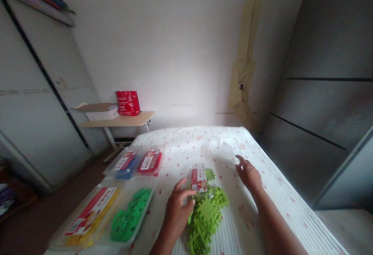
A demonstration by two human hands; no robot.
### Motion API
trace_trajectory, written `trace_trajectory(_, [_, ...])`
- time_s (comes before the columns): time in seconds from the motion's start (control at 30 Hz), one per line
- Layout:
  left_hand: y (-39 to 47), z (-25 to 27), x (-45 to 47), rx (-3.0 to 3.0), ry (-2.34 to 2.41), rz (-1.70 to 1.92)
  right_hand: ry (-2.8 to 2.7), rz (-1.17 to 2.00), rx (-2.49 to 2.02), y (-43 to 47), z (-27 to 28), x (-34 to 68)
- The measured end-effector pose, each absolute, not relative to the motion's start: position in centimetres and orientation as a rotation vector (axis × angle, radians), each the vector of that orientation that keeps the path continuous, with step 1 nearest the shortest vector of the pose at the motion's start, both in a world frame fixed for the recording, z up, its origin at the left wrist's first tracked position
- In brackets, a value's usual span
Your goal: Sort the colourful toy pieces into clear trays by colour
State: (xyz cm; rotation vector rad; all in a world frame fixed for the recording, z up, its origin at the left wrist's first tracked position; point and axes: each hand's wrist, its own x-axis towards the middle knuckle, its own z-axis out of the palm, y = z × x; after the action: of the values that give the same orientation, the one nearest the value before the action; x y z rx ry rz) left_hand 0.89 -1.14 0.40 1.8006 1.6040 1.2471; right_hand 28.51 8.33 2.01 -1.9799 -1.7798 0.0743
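Observation:
A clear plastic lid with a red and white label [199,180] sits at the far end of a heap of light green interlocking plastic pieces [207,212]. My left hand [178,205] has its thumb and index finger together at the lid's left edge, closed on it. A second clear plastic tray [229,143], without a label, lies farther back to the right. Just in front of that tray is my right hand [249,173], its fingers apart and holding nothing; whether a fingertip touches the tray I cannot tell.
To the left on the spotted bedcover [186,142] lie clear cases with blue pieces [126,171], red pieces [154,164], yellow pieces [100,218] and darker green pieces [131,214]. Behind stands a small table [136,119] bearing a red bag [128,103] and a box [101,113].

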Motion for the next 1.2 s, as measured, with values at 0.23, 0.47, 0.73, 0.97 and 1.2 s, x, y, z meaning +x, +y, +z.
trace_trajectory(0.23, [-0.9, 0.7, 0.6, 1.765, 1.651, 1.295, -1.617, -0.028, -2.094, 7.8, 2.9, 29.9])
trace_trajectory(0.47, [-1.0, 0.9, 0.6, 1.717, 1.602, 1.356, -1.51, -0.102, -2.169, 7.4, 2.9, 32.0])
trace_trajectory(0.73, [-1.3, 1.6, 0.6, 1.749, 1.528, 1.417, -1.384, -0.16, -2.261, 6.4, 4.8, 31.8])
trace_trajectory(0.97, [-1.9, 2.5, 0.9, 1.738, 1.474, 1.491, -1.823, 0.059, -1.565, 6.4, 7.6, 28.4])
trace_trajectory(1.2, [-2.8, 3.8, 1.6, 1.478, 1.242, 1.58, -2.175, 0.385, -1.083, 4.3, 9.2, 22.1])
